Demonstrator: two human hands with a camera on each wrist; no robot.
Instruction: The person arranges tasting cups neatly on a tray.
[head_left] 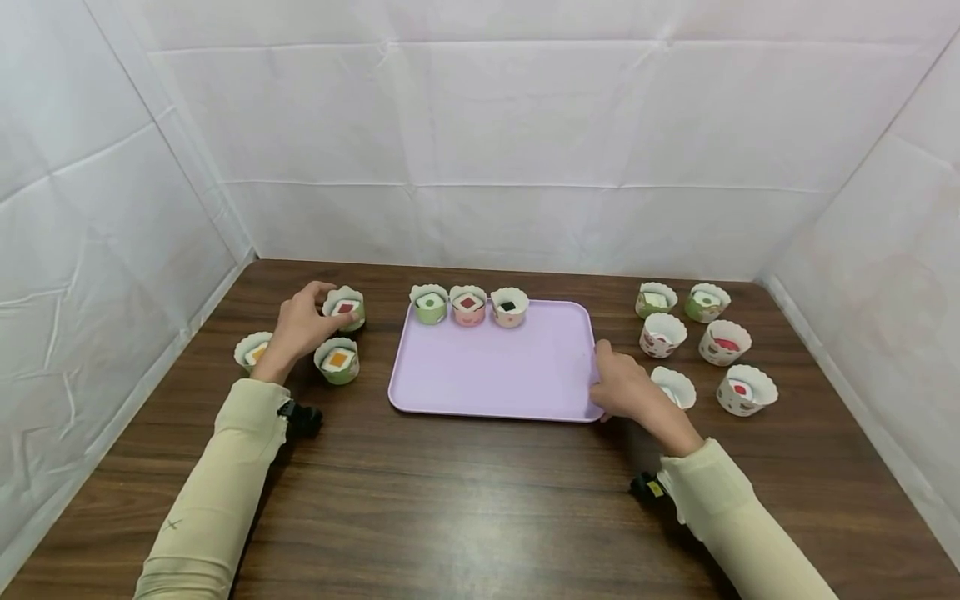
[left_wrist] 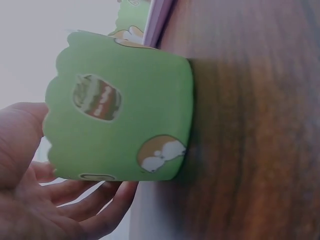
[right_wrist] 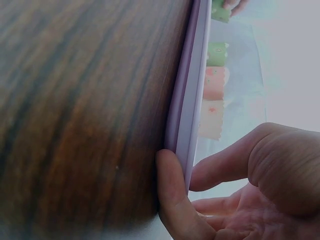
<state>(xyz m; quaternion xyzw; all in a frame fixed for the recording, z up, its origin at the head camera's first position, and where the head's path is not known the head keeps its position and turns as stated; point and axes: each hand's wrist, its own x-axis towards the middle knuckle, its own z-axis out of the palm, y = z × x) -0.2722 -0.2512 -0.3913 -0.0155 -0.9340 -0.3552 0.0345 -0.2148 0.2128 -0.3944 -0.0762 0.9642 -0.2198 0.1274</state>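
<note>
Green cup point(head_left: 347, 306): pinched by fingers of your left hand point(head_left: 298, 327). Lilac tray point(head_left: 495, 367): edge pinched by fingers of your right hand point(head_left: 624, 385).

In the head view, the left hand point(head_left: 303, 323) masks one side of the pinched green cup point(head_left: 345, 305), and it's blocking part of the yellow-filled cup point(head_left: 246, 346) toward nine o'clock! Toward four, the right hand point(head_left: 624, 383) covers part of a white cup point(head_left: 681, 385) plus the tray's point(head_left: 495, 367) three-o'clock edge. The left sleeve point(head_left: 206, 492) is cut off between seven and eight, the right sleeve point(head_left: 742, 517) between four and five. Over to the left wrist view: a large green cup point(left_wrist: 130, 120) hides fingertips toward seven, its contents out of sight, its printed lettering point(left_wrist: 102, 100) too blurred to read; whether it's the pinched one, can't tell! Right wrist view: the hand's clipped at four, more fingers point(right_wrist: 239, 6) at one.
</note>
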